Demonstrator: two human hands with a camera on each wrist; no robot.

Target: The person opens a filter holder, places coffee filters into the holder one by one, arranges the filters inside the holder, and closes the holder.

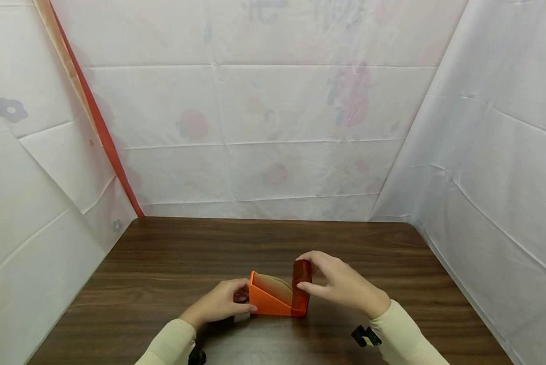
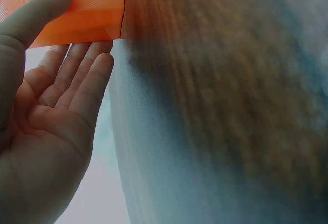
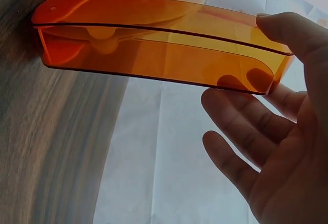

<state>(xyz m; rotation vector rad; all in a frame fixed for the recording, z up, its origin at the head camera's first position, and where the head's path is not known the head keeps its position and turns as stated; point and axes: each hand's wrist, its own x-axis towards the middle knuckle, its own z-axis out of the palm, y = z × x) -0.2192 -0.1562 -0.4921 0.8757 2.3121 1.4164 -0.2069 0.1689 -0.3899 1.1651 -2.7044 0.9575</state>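
Note:
An orange box (image 1: 267, 302) with slanted sides stands on the table, its see-through amber lid (image 1: 302, 274) swung upright at the right end. Something pale and curved shows inside the box. At its left end, my left hand (image 1: 220, 302) grips the box; in the left wrist view the thumb lies on the orange wall (image 2: 97, 8) and the fingertips reach the other side. My right hand (image 1: 339, 284) holds the free end of the lid between thumb and fingers. The right wrist view shows the lid (image 3: 148, 57) attached to the box at its far end, two fingers hanging lower.
The dark wood-grain table (image 1: 186, 243) lies under both hands. White patterned sheets (image 1: 273, 167) hang behind it and on both sides. A red strip (image 1: 104, 126) runs down the back left corner. Dark straps (image 1: 366, 336) sit at the wrists.

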